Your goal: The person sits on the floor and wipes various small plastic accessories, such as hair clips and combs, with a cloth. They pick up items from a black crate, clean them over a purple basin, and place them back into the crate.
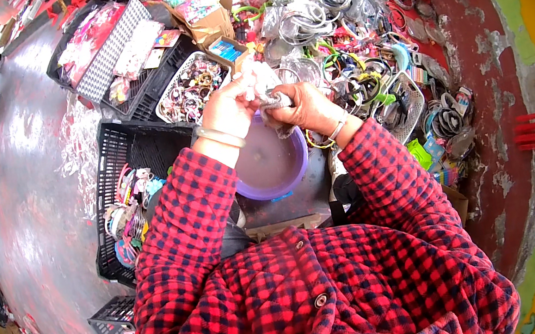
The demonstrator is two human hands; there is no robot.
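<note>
Both hands are raised over the far side of a purple basin (305, 173) that holds cloudy liquid. My left hand (230, 110) is closed on a white, fluffy-looking item (259, 77) whose exact kind I cannot make out. Close beside it, my right hand (311, 108) grips a wet-looking grey cloth (277, 101), pressed against the white item. Part of the cloth hangs down toward the basin. Just beyond my left hand stands a white basket (165, 108) full of small colourful hair accessories.
A black crate (106, 227) with headbands stands at the left. Behind it is a grey basket (117, 47) of pink packets. Headbands in plastic bags (324, 3) are heaped at the far right, and a white basket (414, 105) sits near my right forearm.
</note>
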